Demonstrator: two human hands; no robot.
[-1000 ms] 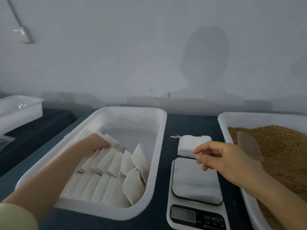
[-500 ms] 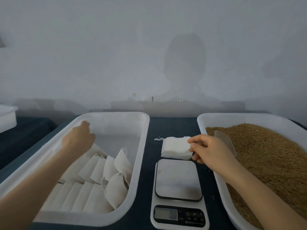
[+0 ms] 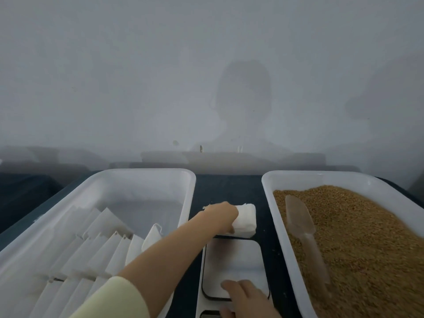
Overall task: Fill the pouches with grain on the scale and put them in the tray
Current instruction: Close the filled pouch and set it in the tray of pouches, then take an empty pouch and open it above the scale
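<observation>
One stack of flat white pouches [image 3: 246, 220] lies on the dark table [image 3: 229, 187], just behind the scale [image 3: 234, 260] and between the two trays. My left hand [image 3: 221, 214] reaches across to it. The fingers lie curled over the left part of the stack and the thumb presses on its near edge, so the hand grips it. The pale yellow sleeve [image 3: 114, 299] of this arm is at the lower edge of the view.

My right hand [image 3: 243, 297] rests on the front part of the scale plate with relaxed, nearly straight fingers, and it holds nothing. The scale display is mostly hidden under this hand.

On the left stands the white tray [image 3: 146, 173] with rows of white pouches [image 3: 103, 244] leaning one on another; I cannot tell if they are full. On the right stands a second white tray [image 3: 321, 175] with brown grain [image 3: 367, 237], and a clear plastic scoop [image 3: 300, 221] lies on the grain near the tray's left wall.
</observation>
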